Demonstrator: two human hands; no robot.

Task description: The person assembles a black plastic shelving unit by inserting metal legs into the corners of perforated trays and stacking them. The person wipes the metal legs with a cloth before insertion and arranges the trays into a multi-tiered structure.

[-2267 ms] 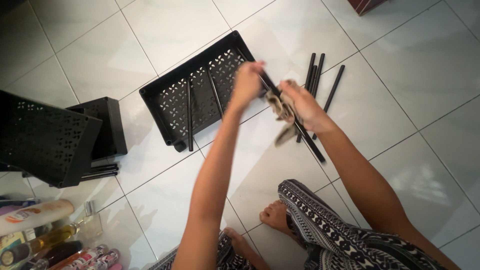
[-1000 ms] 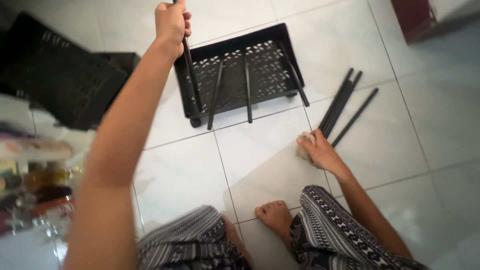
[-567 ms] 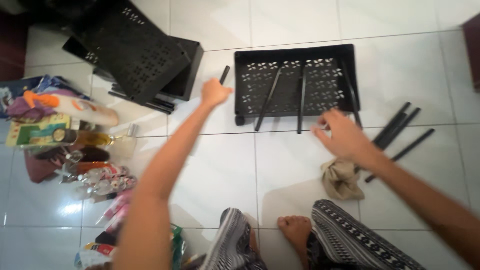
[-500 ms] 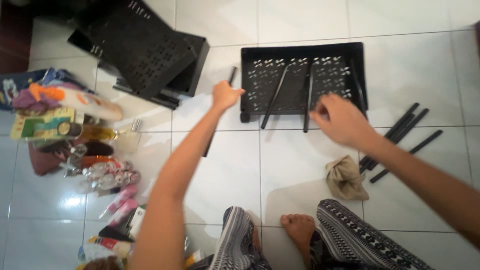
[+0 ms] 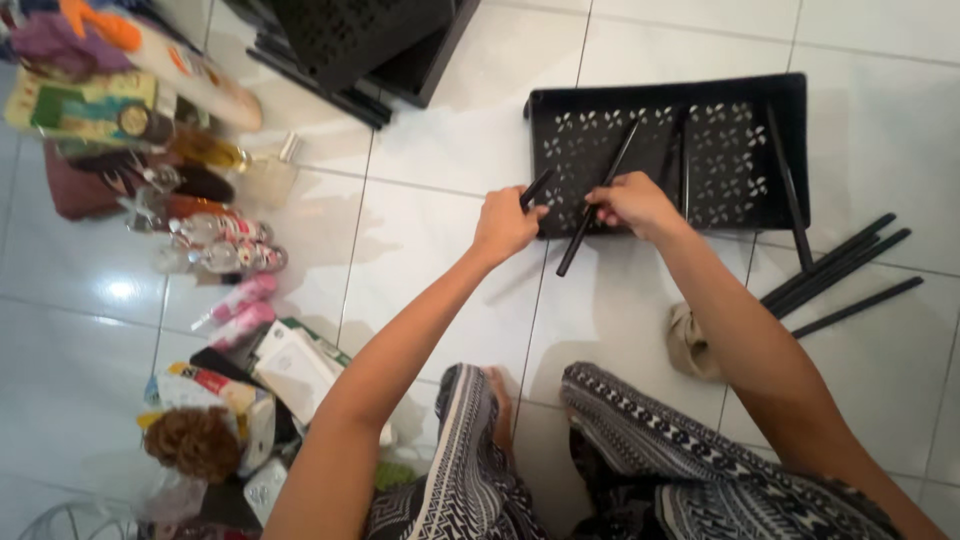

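Person sits on white tile floor [image 5: 450, 130] w/ legs in black-and-white patterned trousers [image 5: 640, 470], bare foot tucked btwn knees. Beige cloth [image 5: 690, 345] lies crumpled on floor just beside right forearm. Left side of floor: clutter of toiletry bottles and tubes [image 5: 215, 240], boxes, a brown hair scrunchie [image 5: 192, 440]. Left hand [image 5: 503, 225] is closed in a fist round a short black rod [image 5: 536, 188], whose tip sticks out up-right toward the tray's near-left corner. Right hand [image 5: 630, 200] has fingers curled, pinching a longer black rod [image 5: 598, 198] near its middle; that rod slants from floor in front of tray up over the tray's near rim and across its perforated bottom. Black perforated plastic tray [image 5: 790, 90] lies flat on floor just beyond both hands, w/ a couple more rods resting inside. To the right, a bundle of loose black rods [image 5: 835, 270] on floor, near tray's right corner. Far left top: stack of more black perforated trays [image 5: 360, 40], partly cut off by frame edge.
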